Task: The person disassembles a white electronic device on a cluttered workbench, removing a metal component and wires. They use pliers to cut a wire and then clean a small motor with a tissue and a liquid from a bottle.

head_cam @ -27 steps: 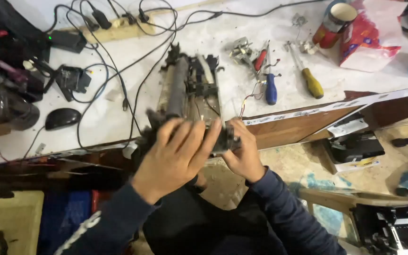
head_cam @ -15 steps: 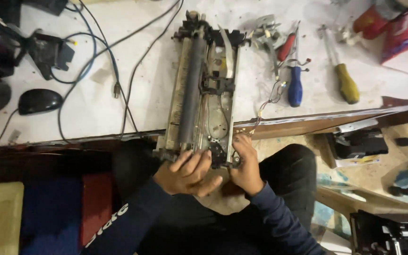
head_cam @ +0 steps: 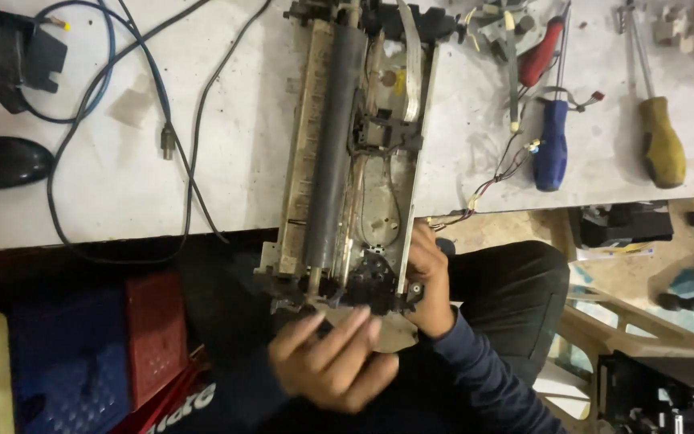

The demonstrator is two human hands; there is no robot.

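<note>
A long grey metal roller assembly [head_cam: 339,161] with a dark roller lies lengthwise on the white table [head_cam: 226,177], its near end jutting over the table's edge toward me. My right hand [head_cam: 429,281] grips the near right corner of its frame. My left hand [head_cam: 332,363] is just below the near end, blurred, with its fingers spread and the fingertips touching the black gear end. Thin coloured wires [head_cam: 491,181] trail from the assembly's right side.
To the right on the table lie a blue-handled screwdriver [head_cam: 552,145], a yellow-handled one [head_cam: 662,143] and a red-handled tool [head_cam: 541,52]. To the left are a black mouse [head_cam: 2,163], looping cables [head_cam: 166,120] and a black adapter [head_cam: 10,48]. Red [head_cam: 154,337] and blue [head_cam: 66,370] crates stand below.
The assembly's near end has come further over the table edge toward me. My left hand has slid off the top of that end to just below it, fingers spread.
</note>
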